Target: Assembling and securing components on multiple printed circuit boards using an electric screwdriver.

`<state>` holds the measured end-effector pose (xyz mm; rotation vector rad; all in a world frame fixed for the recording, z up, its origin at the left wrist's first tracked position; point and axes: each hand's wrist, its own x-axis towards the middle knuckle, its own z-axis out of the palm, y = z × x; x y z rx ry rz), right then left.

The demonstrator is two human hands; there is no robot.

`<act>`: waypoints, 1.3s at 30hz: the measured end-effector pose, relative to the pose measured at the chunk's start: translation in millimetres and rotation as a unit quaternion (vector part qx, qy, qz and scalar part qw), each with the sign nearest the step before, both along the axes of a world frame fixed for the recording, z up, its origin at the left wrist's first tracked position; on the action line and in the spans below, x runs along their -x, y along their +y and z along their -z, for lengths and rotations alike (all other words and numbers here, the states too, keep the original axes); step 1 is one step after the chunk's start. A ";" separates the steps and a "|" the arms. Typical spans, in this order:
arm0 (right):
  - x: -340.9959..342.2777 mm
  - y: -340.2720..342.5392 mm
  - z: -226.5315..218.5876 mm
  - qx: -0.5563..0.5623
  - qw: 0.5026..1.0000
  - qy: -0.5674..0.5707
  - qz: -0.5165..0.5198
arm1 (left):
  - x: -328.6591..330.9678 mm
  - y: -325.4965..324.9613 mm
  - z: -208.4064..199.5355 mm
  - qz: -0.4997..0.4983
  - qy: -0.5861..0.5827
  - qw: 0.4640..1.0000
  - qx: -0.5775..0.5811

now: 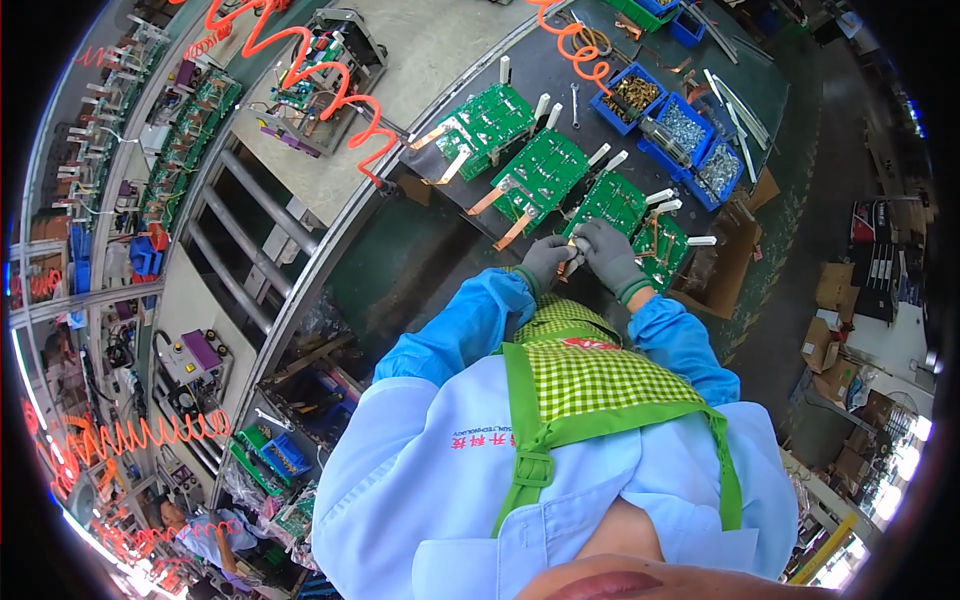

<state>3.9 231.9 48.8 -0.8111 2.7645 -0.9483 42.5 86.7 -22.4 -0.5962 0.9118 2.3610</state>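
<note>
Both my hands wear grey gloves and meet at the front edge of the workbench. My left hand is closed, pinching a small copper strip. My right hand closes on the same strip from the other side; the fingers hide much of it. Just beyond them lies a green circuit board with white upright parts, partly covered by my right hand. Another green board with copper strips sits to the right of it. Further left are a board and one more board, each with copper strips jutting over the near edge.
Blue bins hold brass-coloured screws and silver hardware. A wrench lies behind the boards. An orange coiled air hose hangs at the left, its tip near the bench corner. A cardboard box stands below the bench's right side.
</note>
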 end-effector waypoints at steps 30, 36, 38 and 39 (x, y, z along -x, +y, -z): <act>-6.7 -0.3 8.5 -0.001 0.997 0.038 0.062 | 3.3 -2.9 4.5 0.051 0.035 0.998 -0.016; -7.2 -15.8 3.0 -0.116 0.984 -0.029 0.132 | 5.1 -5.4 7.7 0.050 0.027 0.998 -0.005; -8.8 -12.7 -7.2 -0.093 0.989 0.005 0.112 | 9.3 -9.7 7.6 0.061 0.052 0.997 -0.001; -12.7 -8.9 -13.4 -0.051 0.990 0.029 0.131 | 11.6 -12.8 7.0 0.063 0.041 0.997 -0.014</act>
